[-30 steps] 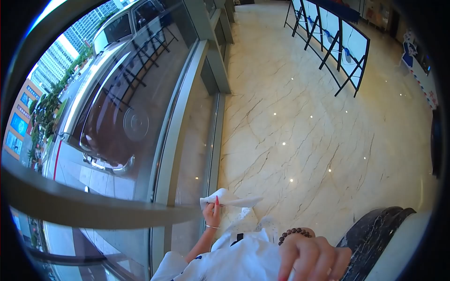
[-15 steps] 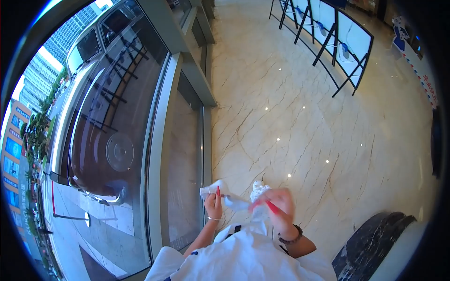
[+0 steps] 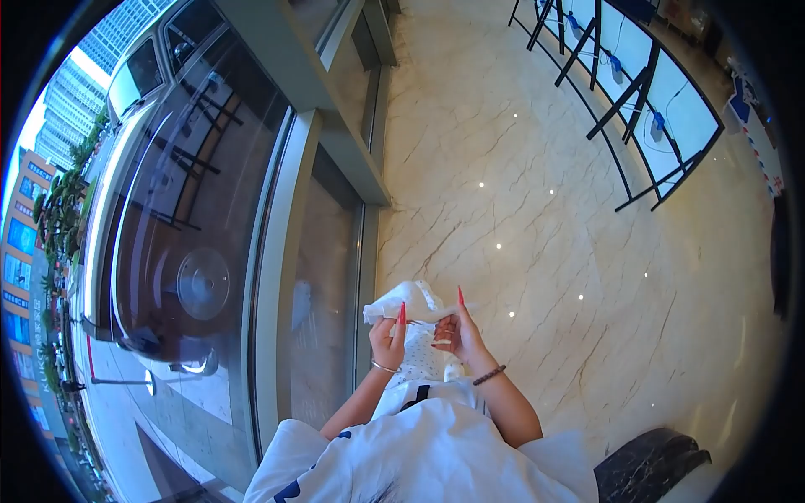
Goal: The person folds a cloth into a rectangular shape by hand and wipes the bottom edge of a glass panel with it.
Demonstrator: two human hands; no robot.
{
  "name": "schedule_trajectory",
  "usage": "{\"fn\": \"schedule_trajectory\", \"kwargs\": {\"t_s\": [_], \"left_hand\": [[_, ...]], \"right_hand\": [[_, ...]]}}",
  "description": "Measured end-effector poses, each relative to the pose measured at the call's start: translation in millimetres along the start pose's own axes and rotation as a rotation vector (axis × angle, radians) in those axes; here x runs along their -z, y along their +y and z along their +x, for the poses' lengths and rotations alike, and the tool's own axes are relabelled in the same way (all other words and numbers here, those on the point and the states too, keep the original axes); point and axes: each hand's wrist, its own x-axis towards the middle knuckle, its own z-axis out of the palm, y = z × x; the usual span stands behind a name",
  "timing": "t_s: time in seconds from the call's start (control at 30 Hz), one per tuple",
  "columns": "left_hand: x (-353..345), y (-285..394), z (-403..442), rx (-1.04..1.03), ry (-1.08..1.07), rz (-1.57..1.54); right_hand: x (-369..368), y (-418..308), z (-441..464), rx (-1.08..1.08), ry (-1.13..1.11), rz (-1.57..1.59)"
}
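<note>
A thin white cloth or tissue (image 3: 412,299) stretches between my two hands, in front of my body. My left hand (image 3: 387,342) pinches its left end, with one long red nail pointing up and a thin bracelet at the wrist. On the other side, my right hand (image 3: 463,335) has its fingers curled at the right end, its thumb and red nail upright, and a dark bead bracelet below. Patterned white clothing (image 3: 423,356) shows beneath the hands, with a white top (image 3: 428,453) nearer the camera.
Marble floor (image 3: 537,277) stretches ahead. Framed glass panes (image 3: 323,251) run along the left, with a dark vehicle (image 3: 176,268) outside. White panels on black stands (image 3: 662,126) are at upper right; a black marbled object (image 3: 650,465) is at lower right.
My right hand has come from the lower right to the cloth beside my left hand. Both hands now sit slightly higher in view, and the view has shifted, with the stands further right.
</note>
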Motion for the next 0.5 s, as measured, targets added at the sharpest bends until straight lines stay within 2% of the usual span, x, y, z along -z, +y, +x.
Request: {"fn": "schedule_trajectory", "kwargs": {"t_s": [0.1, 0.27, 0.33, 0.37, 0.43, 0.47, 0.5], "left_hand": [[-19.1, -53.1, 48.7, 0.022, -0.078, 0.051], [-31.9, -75.5, 165.7, 0.037, -0.125, -0.012], [-32.4, -89.1, 224.2, 0.014, -0.179, 0.025], [-33.0, -95.5, 252.9, -0.004, -0.240, 0.074], [-46.6, -106.2, 324.5, 0.009, -0.260, 0.062], [-50.1, -97.6, 359.4, -0.024, -0.159, -0.050], [-53.7, -89.9, 392.0, -0.057, -0.057, -0.160]], "right_hand": [[-3.9, -42.8, 72.6, 0.046, 0.126, -0.165], [-40.0, -104.6, 133.0, 0.013, 0.233, -0.081], [-64.0, -126.0, 163.5, 0.254, 0.282, -0.125], [-72.5, -144.6, 182.0, 0.241, 0.286, -0.124], [-94.6, -202.2, 224.5, 0.736, 0.385, -0.422], [-139.1, -239.5, 208.8, 0.892, 0.439, -0.611], [-155.0, -266.2, 219.2, 0.878, 0.440, -0.612]]}}
